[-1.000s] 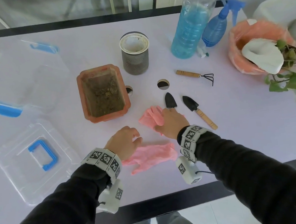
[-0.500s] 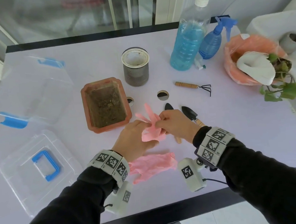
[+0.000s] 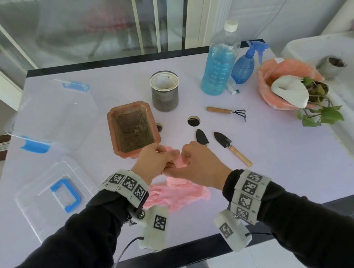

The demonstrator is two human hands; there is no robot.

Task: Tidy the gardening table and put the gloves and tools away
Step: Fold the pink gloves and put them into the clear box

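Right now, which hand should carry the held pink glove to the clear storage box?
Probably the left hand: it pinches the pink rubber glove, and the clear blue-latched plastic box sits on its side.

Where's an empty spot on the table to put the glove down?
The biggest bare patch of table is front right, between the right trowel and the right edge. Another lies at the back, between the clear box and mesh cup. The middle, round the planter and rake, is crowded.

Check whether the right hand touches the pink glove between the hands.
Touching. The head view shows the right hand pinching the pink glove, which the left hand grips too.
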